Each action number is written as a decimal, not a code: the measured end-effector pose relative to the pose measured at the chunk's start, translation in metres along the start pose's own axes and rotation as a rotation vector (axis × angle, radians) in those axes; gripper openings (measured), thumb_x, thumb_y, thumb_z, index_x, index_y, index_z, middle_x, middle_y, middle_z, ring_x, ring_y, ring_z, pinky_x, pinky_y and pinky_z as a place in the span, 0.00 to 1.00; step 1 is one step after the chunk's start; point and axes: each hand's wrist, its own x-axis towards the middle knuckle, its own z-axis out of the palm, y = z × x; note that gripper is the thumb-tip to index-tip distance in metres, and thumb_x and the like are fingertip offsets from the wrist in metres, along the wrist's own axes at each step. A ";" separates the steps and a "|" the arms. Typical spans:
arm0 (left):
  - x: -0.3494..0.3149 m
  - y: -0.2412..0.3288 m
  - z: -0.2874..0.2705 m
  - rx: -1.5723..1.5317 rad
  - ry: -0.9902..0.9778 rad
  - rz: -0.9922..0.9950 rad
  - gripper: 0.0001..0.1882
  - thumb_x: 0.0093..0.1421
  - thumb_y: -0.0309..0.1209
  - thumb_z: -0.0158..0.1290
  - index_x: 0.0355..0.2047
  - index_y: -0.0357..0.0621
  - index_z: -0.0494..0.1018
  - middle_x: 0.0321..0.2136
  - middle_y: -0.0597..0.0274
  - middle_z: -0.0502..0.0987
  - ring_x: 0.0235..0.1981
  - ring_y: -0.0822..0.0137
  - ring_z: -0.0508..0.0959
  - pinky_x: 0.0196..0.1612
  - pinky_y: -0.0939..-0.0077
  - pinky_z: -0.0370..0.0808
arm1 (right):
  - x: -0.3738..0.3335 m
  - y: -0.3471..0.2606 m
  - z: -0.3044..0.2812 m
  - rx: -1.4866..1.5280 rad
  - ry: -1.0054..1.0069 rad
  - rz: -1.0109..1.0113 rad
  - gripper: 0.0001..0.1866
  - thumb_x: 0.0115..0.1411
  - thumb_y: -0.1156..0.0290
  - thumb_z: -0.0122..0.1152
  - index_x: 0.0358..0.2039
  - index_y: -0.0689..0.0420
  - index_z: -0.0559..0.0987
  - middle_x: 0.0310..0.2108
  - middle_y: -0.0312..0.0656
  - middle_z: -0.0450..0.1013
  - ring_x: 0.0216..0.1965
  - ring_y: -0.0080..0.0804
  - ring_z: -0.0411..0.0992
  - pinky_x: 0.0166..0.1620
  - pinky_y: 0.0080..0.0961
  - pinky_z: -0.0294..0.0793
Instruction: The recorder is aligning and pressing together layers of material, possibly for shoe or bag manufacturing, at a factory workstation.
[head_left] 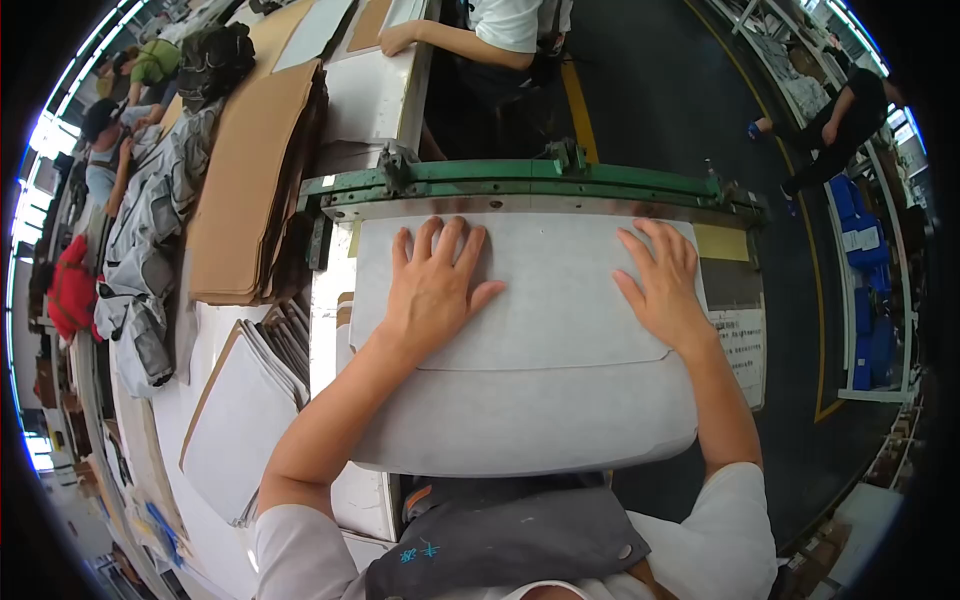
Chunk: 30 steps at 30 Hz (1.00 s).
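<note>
A large white sheet panel (540, 300) lies before me, its far edge against a long green metal bar (480, 180) with a flat steel strip along its near side. Toward me the panel shows a crosswise line and a rounded near end that hangs close to my apron. My left hand (435, 285) rests flat on the panel's left part, fingers spread and tips near the bar. On the right part lies my right hand (663, 285), also flat with fingers apart, near the panel's right edge. Neither hand grips anything.
Left of the bar stands a tall stack of brown boards (250, 190). Nearer me lie several white panels (240, 425). Grey fabric pieces (150, 250) lie farther left. A person's arm (465, 42) rests at the far table. Blue bins (865, 245) line a right-hand shelf; someone walks there.
</note>
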 end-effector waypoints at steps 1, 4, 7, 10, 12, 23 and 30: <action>-0.001 -0.001 -0.001 -0.009 0.014 0.006 0.33 0.56 0.47 0.58 0.57 0.43 0.65 0.55 0.50 0.64 0.58 0.47 0.62 0.60 0.46 0.57 | 0.000 -0.001 -0.001 -0.007 0.001 -0.006 0.28 0.59 0.60 0.61 0.58 0.54 0.69 0.62 0.46 0.56 0.62 0.46 0.53 0.63 0.49 0.48; -0.004 -0.009 -0.001 -0.042 0.063 -0.036 0.33 0.55 0.47 0.59 0.57 0.42 0.65 0.54 0.49 0.65 0.56 0.47 0.64 0.57 0.48 0.60 | 0.002 0.007 -0.011 0.017 -0.018 -0.011 0.28 0.59 0.61 0.61 0.58 0.56 0.69 0.61 0.47 0.58 0.61 0.47 0.55 0.62 0.47 0.50; -0.014 -0.026 -0.012 0.006 0.051 -0.228 0.35 0.54 0.45 0.62 0.57 0.41 0.64 0.52 0.47 0.66 0.51 0.47 0.67 0.51 0.51 0.66 | -0.008 0.022 -0.026 0.064 -0.043 0.148 0.30 0.58 0.62 0.62 0.59 0.58 0.68 0.59 0.48 0.60 0.60 0.49 0.56 0.61 0.46 0.56; -0.014 -0.038 -0.030 0.034 -0.063 -0.429 0.39 0.52 0.45 0.64 0.59 0.40 0.62 0.48 0.44 0.69 0.48 0.46 0.69 0.47 0.55 0.71 | -0.015 0.029 -0.041 0.046 -0.087 0.390 0.33 0.56 0.63 0.64 0.60 0.59 0.66 0.59 0.51 0.60 0.59 0.50 0.58 0.58 0.44 0.63; -0.014 -0.046 -0.029 -0.007 -0.094 -0.445 0.45 0.48 0.44 0.67 0.61 0.39 0.59 0.42 0.43 0.70 0.43 0.47 0.72 0.43 0.59 0.73 | -0.015 0.031 -0.048 0.020 -0.132 0.490 0.34 0.55 0.63 0.65 0.60 0.60 0.65 0.59 0.53 0.60 0.58 0.51 0.60 0.56 0.43 0.66; -0.042 -0.070 -0.080 -1.010 0.335 -0.648 0.36 0.50 0.19 0.60 0.60 0.44 0.63 0.23 0.61 0.77 0.27 0.73 0.78 0.32 0.80 0.72 | 0.018 0.048 -0.050 0.810 0.018 0.565 0.21 0.57 0.76 0.62 0.50 0.69 0.72 0.37 0.46 0.79 0.33 0.27 0.78 0.37 0.22 0.75; -0.235 -0.145 -0.169 -0.432 0.395 -0.956 0.15 0.51 0.25 0.60 0.41 0.42 0.80 0.22 0.76 0.67 0.23 0.81 0.59 0.26 0.83 0.57 | 0.090 -0.134 -0.051 1.291 -0.289 0.220 0.17 0.59 0.77 0.60 0.48 0.68 0.73 0.38 0.47 0.78 0.36 0.26 0.77 0.40 0.21 0.77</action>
